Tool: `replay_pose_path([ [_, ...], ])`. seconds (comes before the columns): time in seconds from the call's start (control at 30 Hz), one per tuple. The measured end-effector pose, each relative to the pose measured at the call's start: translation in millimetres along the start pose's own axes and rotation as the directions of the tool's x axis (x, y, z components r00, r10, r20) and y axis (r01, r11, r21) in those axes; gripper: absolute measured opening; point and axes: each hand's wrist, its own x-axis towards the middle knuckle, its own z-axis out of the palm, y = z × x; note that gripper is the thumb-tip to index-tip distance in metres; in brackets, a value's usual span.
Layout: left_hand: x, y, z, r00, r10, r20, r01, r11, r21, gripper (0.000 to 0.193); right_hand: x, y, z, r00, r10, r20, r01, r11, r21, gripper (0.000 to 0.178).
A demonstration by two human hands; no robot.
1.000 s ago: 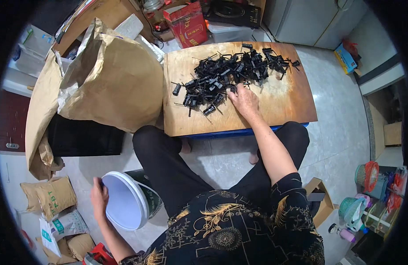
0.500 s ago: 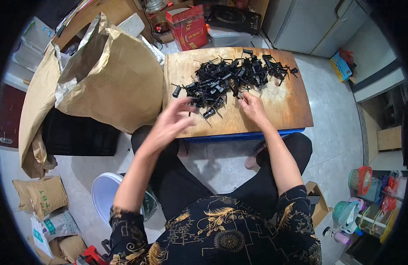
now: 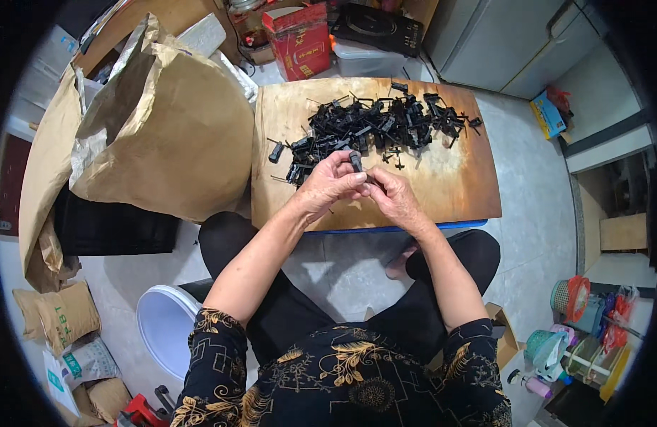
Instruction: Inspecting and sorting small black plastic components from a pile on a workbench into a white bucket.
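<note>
Both hands meet over the near side of a wooden board [image 3: 442, 188]. My left hand [image 3: 331, 183] pinches a small black plastic part [image 3: 355, 162] that sticks up between thumb and fingers. Pressed close beside it, my right hand [image 3: 394, 193] has its fingertips closed at the lower end of the same part; the fingers hide the exact grip. Beyond them spreads a heap of similar black plastic parts [image 3: 371, 122], many with thin stems. One loose part [image 3: 276, 151] lies apart at the heap's left.
A large open brown paper sack [image 3: 165, 135] stands against the board's left side. Below it is a white bucket [image 3: 165, 331] on the floor. A red box [image 3: 298, 43] and a black hotplate [image 3: 378, 28] sit behind the board. Filled bags [image 3: 69, 317] lie lower left.
My left hand has moved right and come together with my right hand, which shifted slightly left and nearer. Both now hold a black part. The whole view has shifted slightly.
</note>
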Motion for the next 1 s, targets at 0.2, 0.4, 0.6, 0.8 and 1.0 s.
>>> replay_pose_path([
  [0.2, -3.8, 0.6, 0.6, 0.991, 0.059, -0.120, -0.055, 0.998, 0.040, 0.037, 4.2, 0.9, 14.5, 0.997, -0.049, -0.061, 0.053, 0.997, 0.058, 0.018],
  [0.4, -1.6, 1.2, -2.7, 0.969, 0.087, -0.232, -0.045, 0.983, 0.178, 0.036, 0.0, -8.8, 2.3, 1.000, 0.017, -0.018, -0.021, 0.976, -0.216, 0.018],
  [0.6, -0.7, 1.1, 6.3, 0.970, 0.095, -0.225, -0.020, 0.949, 0.314, 0.034, 5.9, -4.8, 6.6, 0.977, 0.214, -0.009, -0.207, 0.951, 0.229, 0.021],
  [0.8, 3.7, -3.4, 3.8, 0.980, 0.089, -0.175, 0.004, 0.881, 0.472, 0.027, 8.6, 1.5, 15.6, 0.976, 0.210, 0.061, -0.219, 0.952, 0.214, 0.023],
  [1.0, 3.8, -2.3, 5.0, 0.983, 0.086, -0.159, 0.022, 0.815, 0.579, 0.023, 10.1, -0.4, 17.3, 0.972, 0.227, 0.056, -0.234, 0.957, 0.174, 0.022],
])
